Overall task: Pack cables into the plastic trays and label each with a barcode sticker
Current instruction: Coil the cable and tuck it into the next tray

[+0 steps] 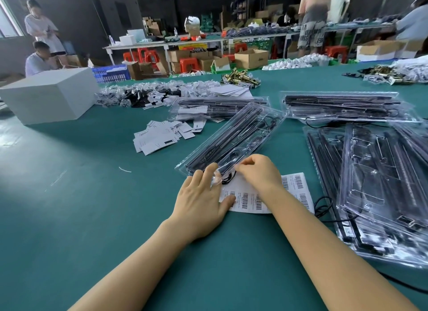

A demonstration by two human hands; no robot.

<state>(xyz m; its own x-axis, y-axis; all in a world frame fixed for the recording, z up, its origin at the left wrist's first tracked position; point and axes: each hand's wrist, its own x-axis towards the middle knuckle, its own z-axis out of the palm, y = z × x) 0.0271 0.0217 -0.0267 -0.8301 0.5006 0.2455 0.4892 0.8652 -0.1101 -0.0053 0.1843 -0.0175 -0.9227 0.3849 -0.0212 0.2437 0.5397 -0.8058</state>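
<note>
Here, in the head view, both bare hands work at the near end of a clear plastic tray point(234, 137) that lies slantwise on the green table point(92, 195). The tray holds black strips and a coiled black cable point(229, 179), whose loop pokes out at the near end, over the sticker sheet. The left hand point(201, 199) lies flat, fingers straight, with its fingertips on the tray's near edge and its thumb resting on the sheet of barcode stickers point(266, 195) just beneath. The right hand point(257, 171) has its fingers curled, pinching at the tray's near edge; what exactly sits between the fingertips I cannot tell. The sticker sheet lies on the table under both hands, partly covered by the right forearm.

To the right, more clear trays point(379, 183) lie stacked, and another pile point(347, 106) sits farther back. Left of the tray is a heap of small white cards point(162, 137). A white box point(49, 94) stands at the far left, and brass hardware point(240, 78) lies beyond.
</note>
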